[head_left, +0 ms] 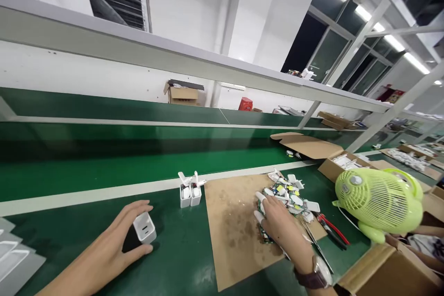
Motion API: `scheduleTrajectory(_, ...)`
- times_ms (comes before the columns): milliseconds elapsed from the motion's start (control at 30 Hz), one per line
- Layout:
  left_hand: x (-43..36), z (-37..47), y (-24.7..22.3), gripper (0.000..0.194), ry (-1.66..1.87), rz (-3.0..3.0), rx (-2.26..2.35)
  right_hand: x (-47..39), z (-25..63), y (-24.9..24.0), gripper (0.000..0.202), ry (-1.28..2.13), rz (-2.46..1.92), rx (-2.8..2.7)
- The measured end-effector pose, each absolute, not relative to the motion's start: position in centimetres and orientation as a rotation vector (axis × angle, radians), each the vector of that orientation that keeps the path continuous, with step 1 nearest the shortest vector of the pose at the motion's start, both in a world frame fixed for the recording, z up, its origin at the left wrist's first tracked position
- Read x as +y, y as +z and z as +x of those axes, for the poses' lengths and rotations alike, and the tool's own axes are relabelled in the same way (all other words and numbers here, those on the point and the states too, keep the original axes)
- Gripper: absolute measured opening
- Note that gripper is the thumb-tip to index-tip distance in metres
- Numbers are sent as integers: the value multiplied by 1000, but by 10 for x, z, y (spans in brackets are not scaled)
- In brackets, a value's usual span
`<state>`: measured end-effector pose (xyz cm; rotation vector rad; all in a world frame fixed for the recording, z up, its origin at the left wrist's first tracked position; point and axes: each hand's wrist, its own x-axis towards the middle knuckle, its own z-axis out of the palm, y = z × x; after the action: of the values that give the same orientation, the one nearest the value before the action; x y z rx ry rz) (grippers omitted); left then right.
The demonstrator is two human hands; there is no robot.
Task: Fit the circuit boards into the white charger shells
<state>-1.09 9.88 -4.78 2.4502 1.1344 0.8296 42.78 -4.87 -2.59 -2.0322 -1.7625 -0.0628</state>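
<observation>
My left hand (120, 238) curves loosely around a white plastic charger housing (144, 228), thumb and fingers apart. The housing's slotted inside faces me. Over a pile of small circuit boards with white plastic parts (289, 194) lies my right hand (277, 219), with white covers on two fingertips. Those fingers are spread at the pile's near-left side; what lies under the palm is hidden. Between my hands, two white housings with parts inside (190, 195) stand side by side, small white flaps sticking up from them.
Brown cardboard (236, 236) lies under the pile. Tweezers (317, 245) and red-handled pliers (333, 231) rest to its right. Further right are a lime-green fan (379, 203) and open cartons (388, 266). White trays (17, 259) sit at the left edge. A shelf (194, 62) crosses above.
</observation>
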Motion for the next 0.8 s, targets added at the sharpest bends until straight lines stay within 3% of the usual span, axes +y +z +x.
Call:
scheduleTrajectory(67, 96, -3, -56, 71, 753, 2376, 1116, -51, 446, -28, 36, 17, -2105, -1749)
scheduleTrajectory(433, 70, 4, -78, 73, 844, 2008, 1219, -57, 477, -18, 62, 364, -1930, -1422)
scheduleTrajectory(633, 71, 6, -77, 71, 823, 2028, 1168, -37, 389, -22, 61, 1004, -1410, -1279)
scheduleTrajectory(800, 67, 1, -71, 74, 784, 2077, 1128, -2, 295, -24, 48, 1192, -1307, -1559)
